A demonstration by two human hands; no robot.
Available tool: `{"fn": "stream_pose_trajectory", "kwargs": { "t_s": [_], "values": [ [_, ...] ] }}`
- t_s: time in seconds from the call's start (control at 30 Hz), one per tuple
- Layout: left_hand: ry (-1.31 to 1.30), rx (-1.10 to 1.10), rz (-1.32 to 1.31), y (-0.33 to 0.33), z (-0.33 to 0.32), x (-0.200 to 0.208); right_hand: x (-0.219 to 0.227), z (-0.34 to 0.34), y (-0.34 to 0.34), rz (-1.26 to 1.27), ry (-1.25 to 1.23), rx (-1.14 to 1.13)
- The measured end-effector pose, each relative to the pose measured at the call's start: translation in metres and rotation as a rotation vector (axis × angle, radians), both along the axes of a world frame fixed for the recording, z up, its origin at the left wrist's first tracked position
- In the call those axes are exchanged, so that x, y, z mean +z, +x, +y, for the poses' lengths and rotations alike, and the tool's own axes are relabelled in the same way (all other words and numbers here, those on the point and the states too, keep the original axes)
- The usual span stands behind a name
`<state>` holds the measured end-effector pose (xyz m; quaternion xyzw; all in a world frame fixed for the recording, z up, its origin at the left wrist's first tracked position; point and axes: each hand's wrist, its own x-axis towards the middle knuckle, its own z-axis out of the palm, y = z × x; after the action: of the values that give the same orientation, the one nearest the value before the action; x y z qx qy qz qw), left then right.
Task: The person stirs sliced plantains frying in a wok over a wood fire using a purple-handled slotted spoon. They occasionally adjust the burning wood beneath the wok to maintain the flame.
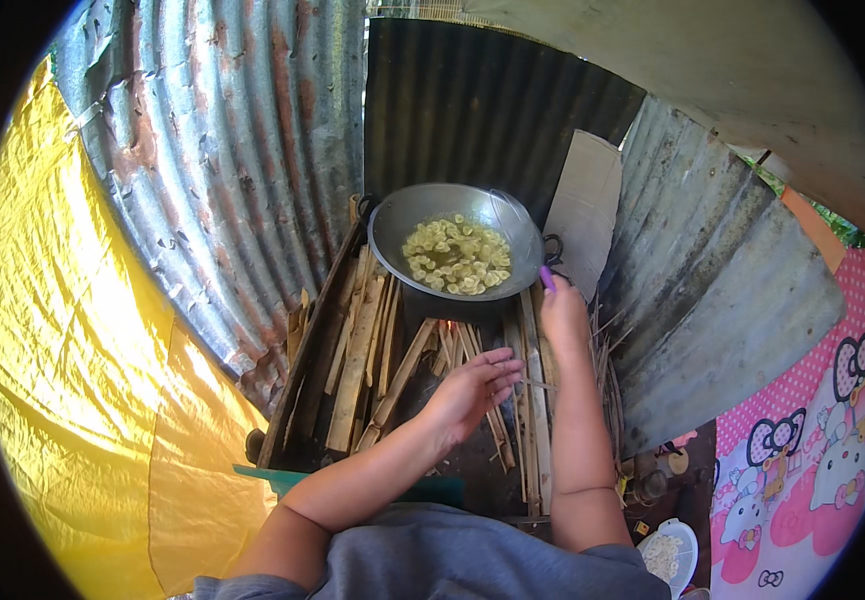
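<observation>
Purple handle (547, 277) in right hand (563, 318) fingers, beside wok (455, 250)

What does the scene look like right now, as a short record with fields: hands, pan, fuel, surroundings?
left hand: left hand open, fingers spread above the split firewood sticks, holding nothing
right hand: right hand closed on a purple handle at the wok's rim
pan: metal wok with pale slices in oil
fire: orange glow under the wok
surroundings: corrugated metal sheets, yellow tarp, patterned pink cloth
</observation>
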<state>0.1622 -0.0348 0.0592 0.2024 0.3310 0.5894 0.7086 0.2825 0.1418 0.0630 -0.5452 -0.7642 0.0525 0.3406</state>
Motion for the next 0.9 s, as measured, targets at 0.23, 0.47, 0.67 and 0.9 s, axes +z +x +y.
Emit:
{"fn": "stream_pose_trajectory", "kwargs": {
  "t_s": [0.23,0.47,0.67,0.9],
  "values": [
    [0.001,0.014,-0.023,-0.005,0.003,-0.006,-0.011,0.005,-0.009,0.248,-0.161,0.180],
    [0.012,0.006,-0.038,-0.007,0.005,-0.007,0.001,0.043,-0.025,0.088,-0.026,0.058],
    [0.031,-0.001,-0.051,-0.011,0.005,-0.005,-0.028,0.028,-0.068,0.038,-0.043,0.217],
    [0.011,0.017,-0.051,-0.020,0.002,-0.008,0.062,-0.067,-0.009,-0.045,-0.013,0.359]
  ]
}}
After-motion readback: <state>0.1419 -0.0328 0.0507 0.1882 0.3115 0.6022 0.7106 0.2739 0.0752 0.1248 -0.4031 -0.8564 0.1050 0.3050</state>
